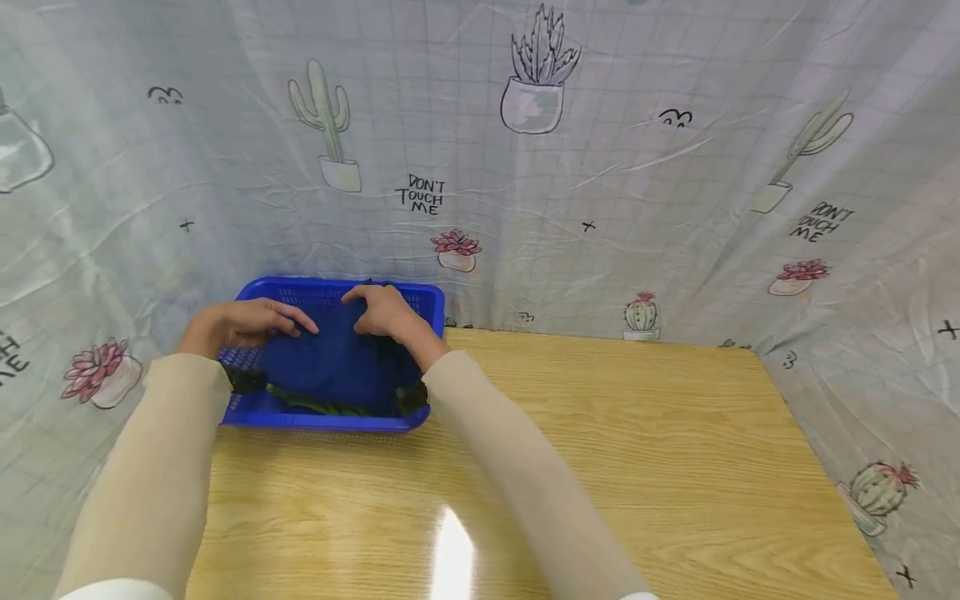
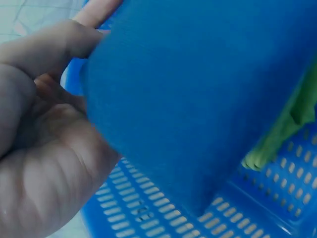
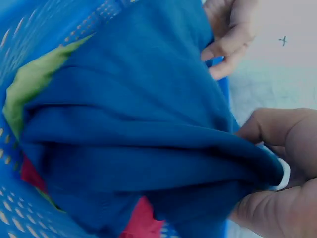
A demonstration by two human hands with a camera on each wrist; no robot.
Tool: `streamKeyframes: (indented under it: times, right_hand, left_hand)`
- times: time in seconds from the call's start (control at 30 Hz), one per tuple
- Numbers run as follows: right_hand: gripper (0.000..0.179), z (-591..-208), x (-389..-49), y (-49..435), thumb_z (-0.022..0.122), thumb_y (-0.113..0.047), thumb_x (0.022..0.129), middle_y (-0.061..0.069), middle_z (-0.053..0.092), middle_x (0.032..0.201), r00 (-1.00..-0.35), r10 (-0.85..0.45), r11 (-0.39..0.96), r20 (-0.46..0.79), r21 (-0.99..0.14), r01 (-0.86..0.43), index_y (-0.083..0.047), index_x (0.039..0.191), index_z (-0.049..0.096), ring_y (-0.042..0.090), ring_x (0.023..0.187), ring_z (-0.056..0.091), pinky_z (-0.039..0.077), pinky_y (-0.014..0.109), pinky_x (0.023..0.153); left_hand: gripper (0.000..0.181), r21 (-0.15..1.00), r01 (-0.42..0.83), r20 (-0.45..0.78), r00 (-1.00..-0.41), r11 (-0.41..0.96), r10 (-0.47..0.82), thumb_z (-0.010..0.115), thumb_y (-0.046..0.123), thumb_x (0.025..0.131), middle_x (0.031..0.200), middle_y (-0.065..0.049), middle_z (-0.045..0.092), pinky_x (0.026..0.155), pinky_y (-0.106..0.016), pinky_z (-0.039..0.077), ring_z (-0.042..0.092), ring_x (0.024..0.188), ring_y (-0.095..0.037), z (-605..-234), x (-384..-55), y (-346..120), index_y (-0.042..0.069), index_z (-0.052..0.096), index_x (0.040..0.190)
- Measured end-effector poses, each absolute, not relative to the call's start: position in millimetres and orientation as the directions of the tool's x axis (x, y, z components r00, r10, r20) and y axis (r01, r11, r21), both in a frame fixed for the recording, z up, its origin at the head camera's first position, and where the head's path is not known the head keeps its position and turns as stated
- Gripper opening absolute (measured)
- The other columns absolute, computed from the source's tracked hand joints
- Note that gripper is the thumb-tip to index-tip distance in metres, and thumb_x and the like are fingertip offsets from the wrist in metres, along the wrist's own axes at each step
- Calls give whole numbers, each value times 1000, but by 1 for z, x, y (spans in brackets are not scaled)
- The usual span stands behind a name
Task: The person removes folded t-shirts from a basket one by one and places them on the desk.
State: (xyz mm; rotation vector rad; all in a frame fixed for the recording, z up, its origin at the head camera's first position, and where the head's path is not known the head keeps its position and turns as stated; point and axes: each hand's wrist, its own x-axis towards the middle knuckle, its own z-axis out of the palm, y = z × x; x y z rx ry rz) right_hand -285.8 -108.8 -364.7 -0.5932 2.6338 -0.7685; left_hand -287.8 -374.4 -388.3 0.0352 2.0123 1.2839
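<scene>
A dark blue cloth (image 1: pixel 330 358) spreads over the inside of a blue plastic basket (image 1: pixel 330 422). My left hand (image 1: pixel 258 321) holds the cloth's left edge, its fingers curled around the edge in the left wrist view. At the cloth's upper right, my right hand (image 1: pixel 382 312) pinches a gathered fold (image 3: pixel 247 158) between thumb and fingers, with a small white piece showing at the fold's end. From under the cloth peek green fabric (image 3: pixel 29 84) and red fabric (image 3: pixel 143 220); in the left wrist view the green piece (image 2: pixel 285 129) lies along the basket's side.
The basket stands at the back left of a wooden table (image 1: pixel 615 450), close against a hanging curtain (image 1: pixel 480 167) printed with cacti. Bare wood extends to the right and in front. The curtain also encloses the left and right sides.
</scene>
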Motion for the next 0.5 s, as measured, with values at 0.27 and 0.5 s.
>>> streamKeyframes:
  times: [0.27, 0.5]
  right_hand:
    - [62, -378, -287, -101, 68, -25, 98, -1, 40, 161, -770, -449, 879, -454, -380, -288, -25, 156, 44, 23, 150, 32, 26, 42, 121]
    - [84, -370, -287, -112, 67, -43, 97, -10, 19, 169, -642, -339, 940, -688, -224, -257, -36, 164, 16, 15, 147, 35, 41, 37, 111]
  left_hand:
    - [42, 743, -420, -646, -651, 520, 398, 56, 17, 106, 168, -24, -2, 102, -55, 47, 45, 135, -43, -400, -285, -364, 9, 55, 147]
    - [50, 692, -455, -705, -592, 560, 391, 66, 18, 101, 164, -25, 10, 102, -47, 47, 46, 133, -36, -391, -285, -357, 10, 52, 148]
